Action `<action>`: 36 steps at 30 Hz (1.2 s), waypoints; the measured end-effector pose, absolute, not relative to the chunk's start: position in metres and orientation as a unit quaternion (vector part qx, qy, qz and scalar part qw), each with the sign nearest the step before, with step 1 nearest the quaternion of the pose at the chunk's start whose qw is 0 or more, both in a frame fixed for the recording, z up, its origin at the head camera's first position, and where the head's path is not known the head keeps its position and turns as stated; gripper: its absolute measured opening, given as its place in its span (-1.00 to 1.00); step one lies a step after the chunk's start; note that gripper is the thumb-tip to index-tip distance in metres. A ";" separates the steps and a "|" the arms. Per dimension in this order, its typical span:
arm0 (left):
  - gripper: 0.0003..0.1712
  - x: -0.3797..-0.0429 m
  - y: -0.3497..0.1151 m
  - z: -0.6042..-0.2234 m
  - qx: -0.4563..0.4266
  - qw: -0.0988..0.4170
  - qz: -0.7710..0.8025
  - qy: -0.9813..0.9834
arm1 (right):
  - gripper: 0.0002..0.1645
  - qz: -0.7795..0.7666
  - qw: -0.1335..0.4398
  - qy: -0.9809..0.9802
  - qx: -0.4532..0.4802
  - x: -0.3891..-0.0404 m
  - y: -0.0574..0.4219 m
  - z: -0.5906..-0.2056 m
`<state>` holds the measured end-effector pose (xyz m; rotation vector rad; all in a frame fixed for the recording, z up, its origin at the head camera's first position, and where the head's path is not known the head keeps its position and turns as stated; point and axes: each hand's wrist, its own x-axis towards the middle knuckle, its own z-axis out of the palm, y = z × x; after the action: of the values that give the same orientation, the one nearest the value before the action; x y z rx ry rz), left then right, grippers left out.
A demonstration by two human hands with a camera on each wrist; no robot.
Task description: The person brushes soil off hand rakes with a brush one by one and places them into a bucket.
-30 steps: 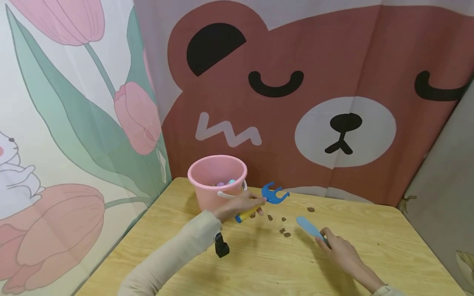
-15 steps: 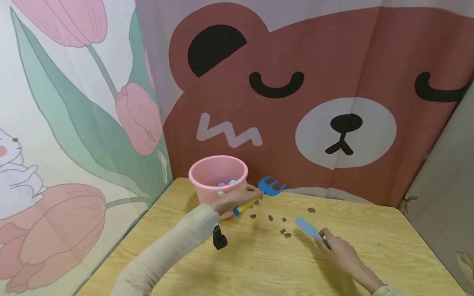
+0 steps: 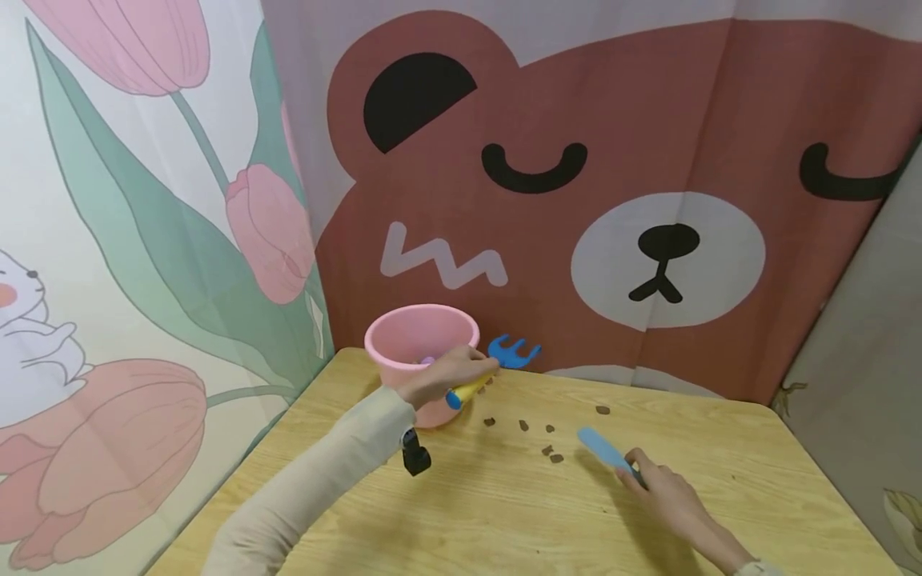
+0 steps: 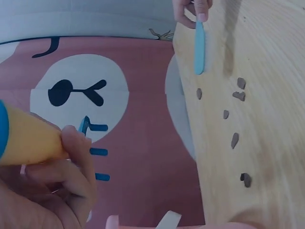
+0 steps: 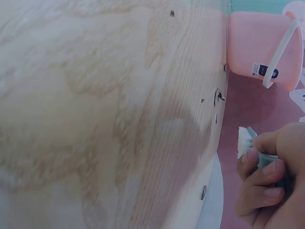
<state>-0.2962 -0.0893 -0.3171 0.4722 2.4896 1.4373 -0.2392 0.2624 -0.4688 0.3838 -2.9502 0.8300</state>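
Observation:
My left hand [image 3: 452, 374] grips a toy rake [image 3: 513, 353] by its yellow handle, beside and partly in front of a pink bucket [image 3: 382, 342]. The blue tines point up and away, above the table's back edge. In the left wrist view the thick handle [image 4: 33, 138] crosses the fingers. On the right, my right hand [image 3: 666, 492] holds a light-blue brush [image 3: 599, 446] just above the table; white bristles [image 5: 244, 143] show in the right wrist view. Several small brown flat pieces [image 3: 523, 426] lie scattered between the bucket and the brush.
The wooden table [image 3: 461, 512] meets a bear-print curtain [image 3: 540, 264] at the back and a tulip-print curtain [image 3: 158, 240] at the left. A purple round thing [image 3: 427, 360] shows inside the bucket, whose white handle [image 5: 281, 50] hangs at its side.
My left hand has moved up and left with the rake, coming over the front of the bucket. The right hand and brush stay almost in place, and the brown pieces lie as before.

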 end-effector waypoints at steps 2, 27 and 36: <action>-0.70 -0.296 -0.093 -0.313 0.166 0.118 0.492 0.846 | -0.68 0.267 0.025 -0.955 0.127 -0.240 0.263 -0.468; -0.53 -0.311 -0.156 -0.292 0.132 0.066 0.502 0.852 | -0.69 0.261 0.028 -0.955 0.137 -0.246 0.265 -0.464; -0.49 -0.328 -0.173 -0.303 0.092 0.072 0.509 0.853 | -0.70 0.269 0.018 -0.953 0.138 -0.249 0.264 -0.471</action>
<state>-0.3278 -0.1725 -0.3029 0.2761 2.5638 1.5301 -0.2486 0.2636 -0.4709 0.4299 -2.9596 0.8361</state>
